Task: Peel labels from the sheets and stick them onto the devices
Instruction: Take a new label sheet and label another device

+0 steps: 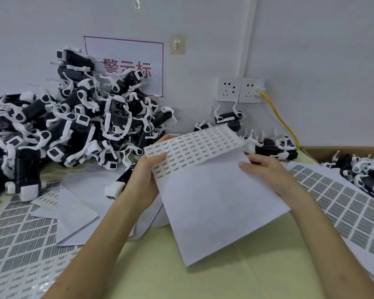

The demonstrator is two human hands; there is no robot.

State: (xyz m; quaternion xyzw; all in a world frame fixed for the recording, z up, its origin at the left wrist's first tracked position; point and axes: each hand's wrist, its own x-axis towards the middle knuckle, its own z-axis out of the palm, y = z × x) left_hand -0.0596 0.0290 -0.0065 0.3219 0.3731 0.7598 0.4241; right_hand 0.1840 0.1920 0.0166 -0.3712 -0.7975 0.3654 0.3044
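I hold a label sheet [194, 147] above the table, its upper part folded back so the rows of small printed labels face me and the white backing [220, 208] hangs toward me. My left hand [145, 180] grips the sheet's left edge, thumb on the label side. My right hand [266, 171] rests on the white back near the fold, fingers fairly straight. A large heap of black-and-white devices [73, 126] lies at the back left. A few more devices [272, 145] sit behind the sheet, and one device [119, 182] lies beside my left wrist.
Used label sheets [20, 240] cover the table at the left, another sheet [343, 206] lies at the right. A cardboard box [324, 153] at the far right holds more devices [365, 171]. Wall sockets [240, 90] with a yellow cable [283, 119] are behind. A red-lettered sign [127, 65] hangs on the wall.
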